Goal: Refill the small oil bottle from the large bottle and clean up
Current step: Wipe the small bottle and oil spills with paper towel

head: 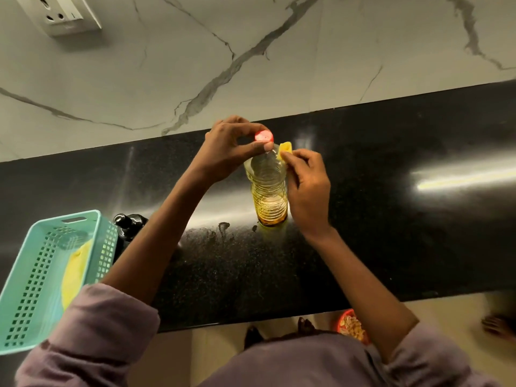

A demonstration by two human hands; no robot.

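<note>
Large clear ribbed plastic oil bottle (268, 188) stands upright on the black speckled tabletop (391, 219), holding only a shallow layer of amber oil at its base. Judged light and top-heavy, thin-walled and easily dented; likely greasy at the neck. Best hold appears to be the ribbed midsection, where the ridges offer purchase. Left hand (231, 148) pinches a red round cap (263, 136) between thumb and fingers just above the bottle mouth. Right hand (304, 185) pinches a small yellow cloth (285, 149) against the neck. Smears mark the tabletop before the bottle base. A dark pump-topped bottle (127, 222) stands left, beside a teal perforated plastic basket (36, 289).
</note>
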